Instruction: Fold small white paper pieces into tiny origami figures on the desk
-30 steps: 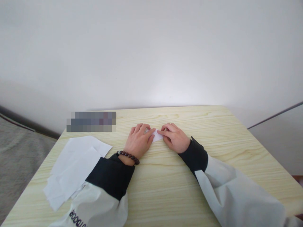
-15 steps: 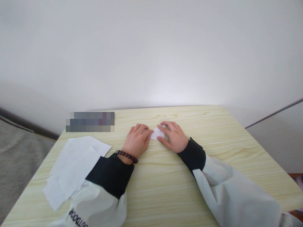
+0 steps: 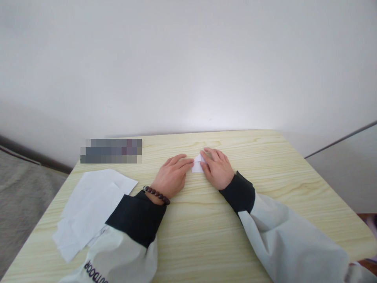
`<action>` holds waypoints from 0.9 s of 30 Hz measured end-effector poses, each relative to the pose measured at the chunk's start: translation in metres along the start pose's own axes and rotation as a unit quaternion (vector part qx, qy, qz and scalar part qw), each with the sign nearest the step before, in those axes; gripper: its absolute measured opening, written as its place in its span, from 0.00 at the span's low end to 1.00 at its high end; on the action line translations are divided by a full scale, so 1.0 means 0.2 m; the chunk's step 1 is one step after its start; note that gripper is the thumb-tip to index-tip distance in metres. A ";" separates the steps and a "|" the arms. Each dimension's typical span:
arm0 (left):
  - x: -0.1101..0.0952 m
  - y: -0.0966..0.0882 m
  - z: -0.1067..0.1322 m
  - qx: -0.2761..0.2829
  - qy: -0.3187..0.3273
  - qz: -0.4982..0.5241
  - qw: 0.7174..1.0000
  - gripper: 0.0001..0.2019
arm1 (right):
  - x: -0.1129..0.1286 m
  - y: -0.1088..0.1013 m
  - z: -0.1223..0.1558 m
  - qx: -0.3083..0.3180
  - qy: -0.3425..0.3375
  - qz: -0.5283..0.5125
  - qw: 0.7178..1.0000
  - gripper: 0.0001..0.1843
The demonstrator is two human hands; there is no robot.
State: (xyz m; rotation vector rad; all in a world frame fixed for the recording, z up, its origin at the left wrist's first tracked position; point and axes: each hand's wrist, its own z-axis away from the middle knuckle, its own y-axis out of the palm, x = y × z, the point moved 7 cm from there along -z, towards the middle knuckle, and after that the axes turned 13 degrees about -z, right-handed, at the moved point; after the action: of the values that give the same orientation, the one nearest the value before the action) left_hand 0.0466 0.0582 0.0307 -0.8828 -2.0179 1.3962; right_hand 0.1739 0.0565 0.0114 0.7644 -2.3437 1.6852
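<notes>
A small folded piece of white paper lies on the pale wooden table, near its far middle. My left hand rests flat beside it, its fingers stretched out and the fingertips pressing the paper's left edge. My right hand lies over the paper's right part, fingers together and pressing down on it. A dark bead bracelet circles my left wrist. Both arms wear white sleeves with black cuffs.
A loose pile of white paper sheets lies at the table's left, partly under my left sleeve. A blurred dark strip sits at the far left edge. A plain white wall stands behind the table.
My right hand has shifted from the paper's right end to cover more of it. The folded paper now shows a pointed top. My left hand has flattened out.
</notes>
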 end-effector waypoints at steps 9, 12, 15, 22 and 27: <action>-0.01 -0.02 0.00 -0.003 -0.028 -0.038 0.999 0.15 | -0.05 -0.03 -0.02 -0.038 -0.076 -0.154 0.984 0.19; 0.00 -0.03 0.00 -0.010 -0.047 -0.043 0.998 0.13 | -0.04 -0.02 -0.02 -0.008 -0.108 -0.171 0.979 0.17; 0.00 -0.02 0.01 -0.015 -0.039 -0.025 0.999 0.13 | -0.04 -0.01 -0.02 0.000 -0.110 -0.168 0.980 0.19; 0.00 -0.01 0.01 -0.018 -0.012 0.012 1.000 0.13 | -0.04 -0.01 -0.02 0.004 -0.099 -0.157 0.983 0.21; 0.00 -0.01 0.01 -0.025 -0.007 0.023 0.999 0.14 | -0.03 -0.02 -0.02 -0.001 -0.092 -0.143 0.985 0.20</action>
State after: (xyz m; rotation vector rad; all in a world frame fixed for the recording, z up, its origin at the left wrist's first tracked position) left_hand 0.0451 0.0567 0.0314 -0.9484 -2.0636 1.3849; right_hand 0.1797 0.0602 0.0139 1.2378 -2.2135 1.5489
